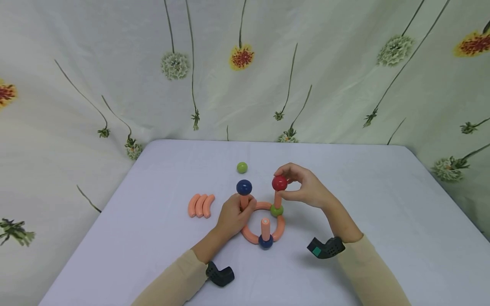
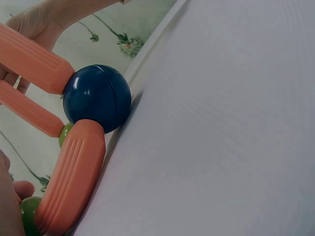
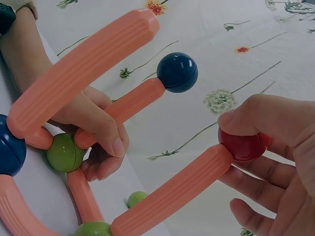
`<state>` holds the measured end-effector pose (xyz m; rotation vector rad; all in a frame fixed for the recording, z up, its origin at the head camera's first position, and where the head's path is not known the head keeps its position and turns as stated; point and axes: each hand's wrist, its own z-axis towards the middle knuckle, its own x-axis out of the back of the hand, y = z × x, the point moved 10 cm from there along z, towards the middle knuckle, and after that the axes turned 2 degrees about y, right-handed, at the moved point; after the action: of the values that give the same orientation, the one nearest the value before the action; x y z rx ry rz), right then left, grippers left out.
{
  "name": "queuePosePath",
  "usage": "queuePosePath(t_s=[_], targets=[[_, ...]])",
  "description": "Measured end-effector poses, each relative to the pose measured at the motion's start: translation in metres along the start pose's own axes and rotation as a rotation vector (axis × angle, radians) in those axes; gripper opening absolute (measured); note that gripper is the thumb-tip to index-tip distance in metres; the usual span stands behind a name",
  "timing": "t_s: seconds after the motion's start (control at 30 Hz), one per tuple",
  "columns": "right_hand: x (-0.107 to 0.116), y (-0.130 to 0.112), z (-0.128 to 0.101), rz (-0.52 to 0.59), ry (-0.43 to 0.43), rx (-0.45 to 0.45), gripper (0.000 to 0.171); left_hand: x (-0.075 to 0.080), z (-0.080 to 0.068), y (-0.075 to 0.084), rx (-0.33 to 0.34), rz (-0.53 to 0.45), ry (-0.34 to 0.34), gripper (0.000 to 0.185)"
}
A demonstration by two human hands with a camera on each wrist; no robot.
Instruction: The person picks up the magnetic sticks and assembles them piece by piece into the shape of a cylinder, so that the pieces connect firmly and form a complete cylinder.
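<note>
A ring of curved orange pieces [image 1: 280,226] joined by balls lies on the table. My left hand [image 1: 242,209] grips an upright orange stick [image 3: 129,105] with a dark blue ball [image 1: 244,187] on top. My right hand [image 1: 287,183] pinches a red ball [image 1: 279,183] on the top of a second orange stick [image 1: 277,199], which stands on a green ball [image 1: 277,210] of the ring. The right wrist view shows my fingers [image 3: 266,115] curled over that red ball [image 3: 243,145]. A third stick [image 1: 265,225] rises from the front blue ball [image 1: 266,242], which also fills the left wrist view [image 2: 97,98].
A loose green ball [image 1: 242,167] lies behind the ring. Three curved orange pieces [image 1: 200,205] lie side by side to the left. The table [image 1: 383,204] has a pale cloth, and a flowered sheet [image 1: 306,63] hangs behind and beside it.
</note>
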<state>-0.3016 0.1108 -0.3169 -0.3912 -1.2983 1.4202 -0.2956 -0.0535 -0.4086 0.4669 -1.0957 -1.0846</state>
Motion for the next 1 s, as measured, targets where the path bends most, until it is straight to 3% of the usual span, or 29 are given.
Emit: queuePosePath(t_s=[0.33,0.53,0.73,0.87,1.0], targets=[[-0.004,0.002,0.000,-0.018,-0.011,0.003,0.042,0.000,0.001,0.001,-0.017,-0.010,-0.004,0.031],[-0.007,0.006,0.000,-0.038,-0.034,-0.026,0.045,0.000,0.000,0.001,-0.014,0.002,-0.006,0.021],[-0.017,0.026,0.000,-0.034,-0.140,-0.098,0.049,-0.002,0.000,0.000,-0.014,0.009,-0.016,0.012],[-0.027,0.049,-0.002,-0.033,-0.226,-0.166,0.054,0.000,0.000,0.000,-0.013,0.039,-0.004,0.007],[-0.037,0.075,-0.006,-0.054,-0.259,-0.230,0.052,0.000,0.000,-0.001,0.001,0.043,-0.002,0.006]])
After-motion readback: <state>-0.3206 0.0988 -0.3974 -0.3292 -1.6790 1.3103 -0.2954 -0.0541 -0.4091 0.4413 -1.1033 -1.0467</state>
